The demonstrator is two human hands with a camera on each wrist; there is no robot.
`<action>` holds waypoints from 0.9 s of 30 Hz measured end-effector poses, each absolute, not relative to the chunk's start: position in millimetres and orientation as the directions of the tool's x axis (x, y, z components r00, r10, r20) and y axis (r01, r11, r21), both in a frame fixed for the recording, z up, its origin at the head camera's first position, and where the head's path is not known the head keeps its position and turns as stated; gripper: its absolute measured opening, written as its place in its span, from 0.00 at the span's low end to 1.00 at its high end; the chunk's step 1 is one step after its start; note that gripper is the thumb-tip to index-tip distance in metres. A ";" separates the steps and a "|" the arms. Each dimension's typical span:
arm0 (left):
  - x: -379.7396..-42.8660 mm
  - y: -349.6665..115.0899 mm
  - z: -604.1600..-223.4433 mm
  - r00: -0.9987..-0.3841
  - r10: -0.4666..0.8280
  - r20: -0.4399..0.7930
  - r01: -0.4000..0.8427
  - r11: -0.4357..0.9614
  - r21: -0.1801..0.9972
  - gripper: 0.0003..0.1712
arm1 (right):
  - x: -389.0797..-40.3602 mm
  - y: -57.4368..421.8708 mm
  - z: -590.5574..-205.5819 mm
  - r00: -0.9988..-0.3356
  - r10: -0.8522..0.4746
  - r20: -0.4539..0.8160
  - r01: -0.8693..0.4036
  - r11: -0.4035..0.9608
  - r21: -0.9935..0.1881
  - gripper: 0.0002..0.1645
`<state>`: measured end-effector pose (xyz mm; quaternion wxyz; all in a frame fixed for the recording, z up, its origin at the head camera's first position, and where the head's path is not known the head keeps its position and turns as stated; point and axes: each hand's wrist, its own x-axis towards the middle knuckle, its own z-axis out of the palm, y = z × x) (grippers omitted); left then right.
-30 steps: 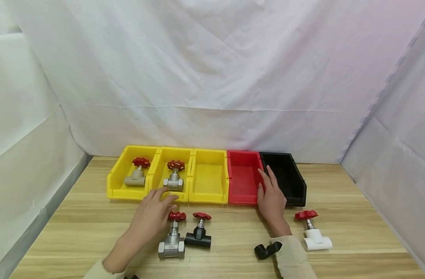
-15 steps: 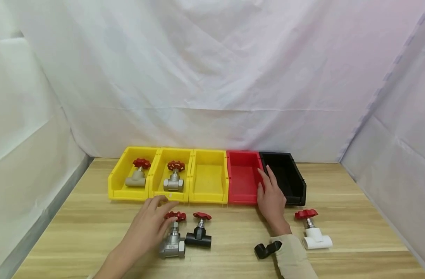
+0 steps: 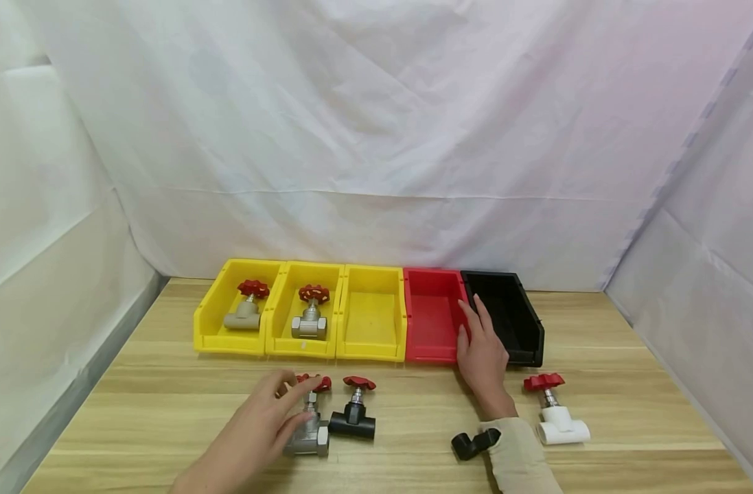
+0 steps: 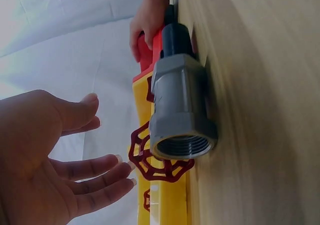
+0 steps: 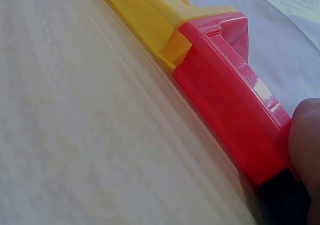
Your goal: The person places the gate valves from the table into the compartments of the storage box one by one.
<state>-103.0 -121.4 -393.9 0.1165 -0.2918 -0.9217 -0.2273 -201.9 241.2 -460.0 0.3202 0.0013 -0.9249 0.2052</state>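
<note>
My left hand point(image 3: 259, 422) hovers just left of a grey metal valve point(image 3: 311, 438) with a red handwheel, partly covering it. In the left wrist view its fingers are spread, with the tips close to the handwheel point(image 4: 145, 157); contact cannot be told. My right hand point(image 3: 482, 360) rests where the red bin point(image 3: 434, 354) and the black bin point(image 3: 524, 358) meet, fingers extended over the shared wall. The right wrist view catches only a bit of that hand point(image 5: 307, 140) at the red bin's corner. Beside the metal valve lies a black valve point(image 3: 353, 424) with a red handwheel.
Three yellow bins point(image 3: 370, 350) continue the row leftward. One holds a beige valve point(image 3: 245, 315), another a metal valve point(image 3: 310, 325). A black elbow fitting point(image 3: 473, 444) lies by my right sleeve point(image 3: 521, 453). Farther right is a white valve point(image 3: 561, 427). White cloth point(image 3: 376, 137) surrounds the table.
My left hand has drawn back from the front of the second yellow bin, down and toward the metal valve on the table. My right hand has stayed in place.
</note>
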 end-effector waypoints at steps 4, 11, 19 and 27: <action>-99.1 -121.9 -395.3 -0.841 0.494 0.223 0.540 0.727 0.425 0.24 | -201.9 240.5 -459.7 -0.795 0.131 0.592 -0.133 0.915 -0.381 0.31; -100.2 -122.0 -397.3 -0.841 0.541 0.017 0.470 0.714 0.519 0.21 | -201.9 240.6 -460.8 -0.797 0.139 0.588 -0.123 0.916 -0.383 0.32; -99.8 -119.4 -403.1 -0.827 0.562 0.015 0.496 0.717 0.490 0.22 | -200.9 240.7 -459.5 -0.799 0.143 0.583 -0.120 0.914 -0.388 0.32; -101.8 -121.1 -410.0 -0.810 0.584 -0.050 0.490 0.721 0.490 0.27 | -201.7 240.5 -460.2 -0.804 0.143 0.577 -0.115 0.915 -0.388 0.33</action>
